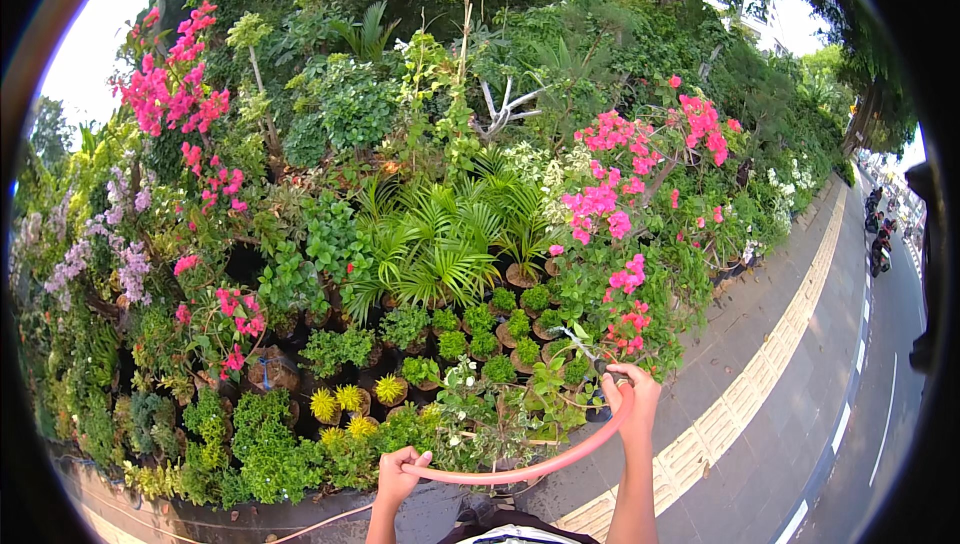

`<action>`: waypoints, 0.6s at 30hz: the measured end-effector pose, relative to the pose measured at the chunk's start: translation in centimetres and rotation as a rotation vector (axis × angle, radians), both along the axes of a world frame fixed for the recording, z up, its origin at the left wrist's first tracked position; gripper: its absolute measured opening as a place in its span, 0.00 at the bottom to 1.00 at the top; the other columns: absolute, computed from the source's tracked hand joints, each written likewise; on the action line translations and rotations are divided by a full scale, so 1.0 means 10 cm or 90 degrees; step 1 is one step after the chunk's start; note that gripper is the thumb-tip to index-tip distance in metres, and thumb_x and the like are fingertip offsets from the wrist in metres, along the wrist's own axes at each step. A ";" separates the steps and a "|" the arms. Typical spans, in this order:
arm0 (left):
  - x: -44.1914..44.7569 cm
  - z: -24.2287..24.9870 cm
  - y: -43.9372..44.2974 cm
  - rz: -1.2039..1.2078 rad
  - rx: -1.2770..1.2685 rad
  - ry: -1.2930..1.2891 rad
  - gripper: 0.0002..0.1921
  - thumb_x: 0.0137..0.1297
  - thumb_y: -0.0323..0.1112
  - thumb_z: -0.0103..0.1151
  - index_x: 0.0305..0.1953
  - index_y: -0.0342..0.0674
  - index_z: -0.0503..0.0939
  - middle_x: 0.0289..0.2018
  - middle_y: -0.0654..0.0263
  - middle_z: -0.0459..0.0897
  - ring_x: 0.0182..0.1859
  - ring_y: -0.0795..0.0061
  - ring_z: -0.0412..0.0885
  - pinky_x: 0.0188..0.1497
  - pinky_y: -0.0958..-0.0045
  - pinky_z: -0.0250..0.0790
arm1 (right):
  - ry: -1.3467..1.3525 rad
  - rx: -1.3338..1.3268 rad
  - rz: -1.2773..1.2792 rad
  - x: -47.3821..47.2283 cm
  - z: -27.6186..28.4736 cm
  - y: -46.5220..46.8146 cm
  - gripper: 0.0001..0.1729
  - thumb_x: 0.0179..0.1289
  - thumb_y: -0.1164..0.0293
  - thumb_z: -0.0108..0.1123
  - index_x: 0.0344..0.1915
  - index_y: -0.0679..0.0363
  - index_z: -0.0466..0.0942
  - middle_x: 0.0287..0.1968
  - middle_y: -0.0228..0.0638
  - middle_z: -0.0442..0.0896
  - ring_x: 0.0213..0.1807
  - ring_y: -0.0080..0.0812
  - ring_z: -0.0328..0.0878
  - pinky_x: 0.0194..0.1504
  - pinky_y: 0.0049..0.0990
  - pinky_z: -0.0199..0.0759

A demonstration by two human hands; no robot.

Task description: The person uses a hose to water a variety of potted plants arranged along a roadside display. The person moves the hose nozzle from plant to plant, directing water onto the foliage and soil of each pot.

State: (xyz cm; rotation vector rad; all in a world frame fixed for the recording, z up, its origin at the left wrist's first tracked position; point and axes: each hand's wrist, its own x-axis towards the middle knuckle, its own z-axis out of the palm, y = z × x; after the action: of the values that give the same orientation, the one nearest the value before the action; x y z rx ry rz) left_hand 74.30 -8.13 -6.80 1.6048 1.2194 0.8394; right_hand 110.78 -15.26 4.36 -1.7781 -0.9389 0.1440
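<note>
A pink garden hose (517,475) curves between my two hands in front of my body. My right hand (634,392) grips its end by a dark nozzle (600,365), and a short spray of water (574,338) leaves it toward the plants. Lower and to the left, my left hand (401,473) is closed around the hose. Just past the nozzle stand small green potted shrubs (517,324) and a pink bougainvillea (628,274). A leafy plant with white flowers (465,386) grows beyond the hose's curve.
Potted palms (442,244), yellow plants (349,398) and another bougainvillea (169,94) crowd the bank ahead. On the right runs a grey pavement (720,379) with a yellow tactile strip (750,386). Beyond its kerb, motorcycles (880,248) are on the road (885,394). More hose (322,523) trails at lower left.
</note>
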 end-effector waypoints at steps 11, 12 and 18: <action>-0.03 0.03 -0.07 0.000 0.008 -0.002 0.20 0.61 0.36 0.66 0.16 0.35 0.70 0.11 0.75 0.63 0.19 0.87 0.56 0.19 0.76 0.49 | 0.013 -0.051 0.028 -0.10 0.09 -0.06 0.10 0.51 0.76 0.67 0.35 0.67 0.82 0.29 0.43 0.83 0.26 0.32 0.80 0.31 0.27 0.71; -0.04 0.03 -0.08 0.003 0.001 0.001 0.20 0.61 0.36 0.66 0.16 0.35 0.70 0.11 0.75 0.63 0.19 0.87 0.56 0.19 0.76 0.49 | 0.042 -0.058 0.039 -0.13 0.10 -0.07 0.10 0.51 0.76 0.67 0.35 0.67 0.82 0.29 0.43 0.83 0.26 0.32 0.80 0.30 0.26 0.71; -0.09 0.00 -0.10 0.013 -0.019 -0.003 0.21 0.61 0.35 0.66 0.16 0.35 0.69 0.11 0.75 0.62 0.19 0.87 0.56 0.19 0.76 0.48 | 0.000 -0.067 0.076 -0.24 0.13 -0.08 0.09 0.52 0.73 0.67 0.33 0.66 0.83 0.27 0.42 0.84 0.26 0.31 0.80 0.30 0.27 0.71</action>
State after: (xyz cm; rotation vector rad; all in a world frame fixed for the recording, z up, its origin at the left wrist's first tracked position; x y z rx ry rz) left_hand 73.41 -9.11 -6.78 1.5681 1.2419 0.8346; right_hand 108.40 -16.05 5.62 -1.8182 -1.0554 0.2738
